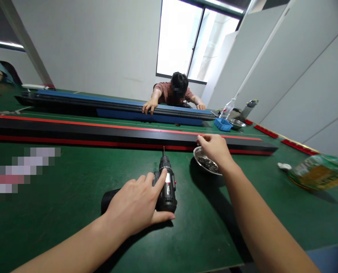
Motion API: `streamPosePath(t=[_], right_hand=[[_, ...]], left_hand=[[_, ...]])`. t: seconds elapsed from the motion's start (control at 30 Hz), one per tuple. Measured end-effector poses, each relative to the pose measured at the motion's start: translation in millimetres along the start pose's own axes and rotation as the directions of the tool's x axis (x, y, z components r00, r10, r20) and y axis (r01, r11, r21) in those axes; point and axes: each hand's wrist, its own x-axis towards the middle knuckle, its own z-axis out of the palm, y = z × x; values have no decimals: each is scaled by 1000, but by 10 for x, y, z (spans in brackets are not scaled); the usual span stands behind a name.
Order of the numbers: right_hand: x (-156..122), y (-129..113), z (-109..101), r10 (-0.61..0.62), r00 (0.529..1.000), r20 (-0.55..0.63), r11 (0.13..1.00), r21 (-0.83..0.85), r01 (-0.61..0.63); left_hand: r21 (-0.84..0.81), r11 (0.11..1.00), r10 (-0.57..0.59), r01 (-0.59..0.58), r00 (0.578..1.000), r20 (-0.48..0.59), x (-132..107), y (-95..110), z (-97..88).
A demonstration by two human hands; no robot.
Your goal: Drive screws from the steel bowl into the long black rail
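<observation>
A black cordless drill (pixel 166 185) lies on its side on the green table, its bit aimed at a long black bar with red edges (pixel 123 133). Over its grip lies my left hand (pixel 135 199), fingers curled round the handle and the index finger stretched along the body. My right hand (pixel 216 148) hovers at the rim of a metal bowl (pixel 196 154), closed in a pinch by the bar. Whatever is between those fingertips is too small to make out. Small dark screws (pixel 208 164) fill the bottom of the bowl, partly hidden by my right hand.
Across the green table (pixel 80 170), a co-worker (pixel 178 89) leans over a second long bar (pixel 100 104) with both hands on it. A blue basket (pixel 222 124) and another metal bowl (pixel 237 123) stand at the back right. A green-and-yellow plastic container (pixel 321 172) is at right.
</observation>
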Motion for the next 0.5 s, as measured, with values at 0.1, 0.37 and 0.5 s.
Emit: streamPosePath(t=[0.1,0.37,0.5], right_hand=[[-73,294,-114,132,990,51,970,-214,-118],[-174,476,-149,248,925,287,951,-255,-176],[-212,478,-135,217,867,449,963,-246,-113]], left_hand=[[-11,1000,4,-4,1000,15,-29,31,-11],[-37,999,4,-2,999,43,-65,27,-60],[-43,999,4,-2,998,55,-89,16,-73]])
